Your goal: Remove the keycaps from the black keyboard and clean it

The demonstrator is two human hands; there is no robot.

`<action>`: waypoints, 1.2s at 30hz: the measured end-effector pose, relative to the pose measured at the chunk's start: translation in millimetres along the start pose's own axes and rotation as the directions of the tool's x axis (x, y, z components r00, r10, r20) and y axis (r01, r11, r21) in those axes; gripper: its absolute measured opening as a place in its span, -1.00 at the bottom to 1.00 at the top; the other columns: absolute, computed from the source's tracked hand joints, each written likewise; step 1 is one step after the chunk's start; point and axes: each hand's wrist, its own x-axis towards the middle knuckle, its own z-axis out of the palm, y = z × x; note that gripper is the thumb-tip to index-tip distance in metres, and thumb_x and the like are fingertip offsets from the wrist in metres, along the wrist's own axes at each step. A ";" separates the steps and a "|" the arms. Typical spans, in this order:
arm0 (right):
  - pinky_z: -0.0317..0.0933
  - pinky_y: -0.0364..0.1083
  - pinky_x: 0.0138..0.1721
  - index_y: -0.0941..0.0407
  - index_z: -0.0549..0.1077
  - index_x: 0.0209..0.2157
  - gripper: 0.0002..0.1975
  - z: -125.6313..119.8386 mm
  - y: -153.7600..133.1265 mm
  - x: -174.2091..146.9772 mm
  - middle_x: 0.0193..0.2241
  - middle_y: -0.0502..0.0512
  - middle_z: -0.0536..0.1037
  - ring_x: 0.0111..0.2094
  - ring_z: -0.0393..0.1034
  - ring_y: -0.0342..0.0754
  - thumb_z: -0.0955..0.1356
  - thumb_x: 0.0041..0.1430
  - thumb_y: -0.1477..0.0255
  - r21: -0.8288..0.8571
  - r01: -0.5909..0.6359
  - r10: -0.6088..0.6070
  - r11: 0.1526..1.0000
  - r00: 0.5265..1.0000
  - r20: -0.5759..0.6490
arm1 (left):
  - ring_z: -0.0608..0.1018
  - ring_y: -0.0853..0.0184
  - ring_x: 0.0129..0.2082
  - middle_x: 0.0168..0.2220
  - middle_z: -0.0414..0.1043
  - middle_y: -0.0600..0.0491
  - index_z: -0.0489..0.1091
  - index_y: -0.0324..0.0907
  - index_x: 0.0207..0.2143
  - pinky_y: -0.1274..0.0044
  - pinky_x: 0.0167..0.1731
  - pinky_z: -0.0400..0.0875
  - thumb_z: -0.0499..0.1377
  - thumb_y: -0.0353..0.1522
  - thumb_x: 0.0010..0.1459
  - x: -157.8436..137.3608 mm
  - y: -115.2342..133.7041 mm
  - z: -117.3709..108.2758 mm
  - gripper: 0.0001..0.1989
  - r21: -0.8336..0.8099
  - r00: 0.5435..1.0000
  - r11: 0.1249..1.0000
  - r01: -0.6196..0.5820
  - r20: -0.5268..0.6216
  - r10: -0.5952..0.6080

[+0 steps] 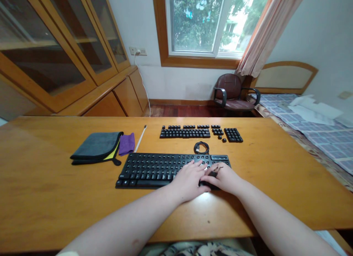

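Head view: left hand [190, 178] spread on keyboard [153, 167], right hand [226, 178] gripping dark tool [212, 173]; firm left pressure should limit slipping

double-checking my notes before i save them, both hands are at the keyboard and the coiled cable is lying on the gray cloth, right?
Not quite: the head view shows the coiled cable on the table, between the keyboard and the loose keys, not on the gray cloth. The left hand and right hand are at the keyboard.
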 end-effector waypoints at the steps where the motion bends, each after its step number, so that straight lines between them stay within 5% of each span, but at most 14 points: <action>1: 0.29 -0.12 -0.35 0.09 0.56 -0.46 -0.79 -0.6 -0.1 0.9 -0.49 0.06 0.60 -0.46 0.47 -0.07 0.36 0.09 0.27 0.024 -0.033 0.033 0.999 0.999 0.009 | 0.23 0.15 0.20 0.15 0.26 -0.01 0.24 -0.10 0.11 0.21 0.19 0.06 0.23 -0.13 -0.02 0.2 -0.1 -0.3 -0.36 -0.004 1.000 1.000 0.000 -0.001 0.000; 7: 0.29 -0.16 -0.46 0.15 0.52 -0.52 -0.74 -9.8 2.5 5.6 -0.60 0.04 0.55 -0.55 0.42 -0.11 0.34 0.11 0.28 0.249 -0.214 0.214 0.945 0.976 0.031 | 0.23 0.15 0.19 0.16 0.25 0.03 0.24 -0.05 0.11 0.20 0.17 0.08 0.19 -0.14 0.04 0.4 0.4 -2.7 -0.43 -0.012 1.000 1.000 -0.002 -0.001 0.002; 16: 0.30 -0.14 -0.48 0.13 0.50 -0.55 -0.79 -3.6 8.9 4.1 -0.63 0.03 0.52 -0.58 0.40 -0.11 0.38 0.04 0.31 0.339 -0.177 0.274 0.924 0.924 -0.267 | 0.44 0.25 0.01 -0.02 0.44 0.04 0.34 -0.08 -0.01 0.30 0.15 0.14 0.17 -0.23 0.10 0.0 -3.0 -2.6 -0.61 -0.153 0.990 0.987 0.057 -0.116 -0.075; 20: 0.33 -0.10 -0.35 0.10 0.51 -0.53 -0.82 2.1 6.9 5.5 -0.55 0.05 0.54 -0.47 0.43 -0.08 0.36 0.06 0.33 0.304 -0.073 0.176 0.950 0.928 -0.328 | 0.50 0.28 -0.16 -0.18 0.52 0.08 0.43 -0.07 -0.12 0.40 -0.05 0.35 0.15 -0.31 0.11 0.5 -4.3 -4.9 -0.75 -0.225 0.972 0.969 0.105 -0.182 -0.148; 25: 0.33 -0.08 -0.34 0.12 0.49 -0.39 -0.88 1.7 5.3 7.4 -0.48 0.05 0.54 -0.44 0.44 -0.08 0.35 0.07 0.37 0.318 -0.129 0.231 0.939 0.922 -0.309 | 0.52 0.30 -0.21 -0.22 0.53 0.07 0.47 -0.10 -0.23 0.45 -0.14 0.39 0.15 -0.32 0.10 1.6 -3.6 -6.8 -0.82 -0.299 0.951 0.945 0.128 -0.233 -0.203; 30: 0.34 -0.06 -0.31 0.11 0.49 -0.51 -0.86 0.0 3.4 9.1 -0.51 0.07 0.53 -0.41 0.44 -0.06 0.39 0.05 0.35 0.321 0.052 0.062 0.946 0.941 -0.333 | 0.53 0.28 -0.21 -0.24 0.54 0.05 0.48 -0.12 -0.22 0.45 -0.15 0.40 0.19 -0.34 0.03 1.6 -3.4 -6.3 -0.79 -0.314 0.946 0.939 0.143 -0.235 -0.223; 36: 0.36 -0.06 -0.31 0.08 0.54 -0.43 -0.90 -0.6 0.4 9.1 -0.46 0.09 0.56 -0.38 0.45 -0.06 0.42 0.03 0.34 0.338 0.199 -0.085 0.920 0.943 -0.323 | 0.54 0.29 -0.25 -0.27 0.55 0.05 0.50 -0.13 -0.23 0.46 -0.18 0.41 0.18 -0.38 0.03 1.4 -4.2 -6.5 -0.79 -0.319 0.945 0.937 0.144 -0.235 -0.226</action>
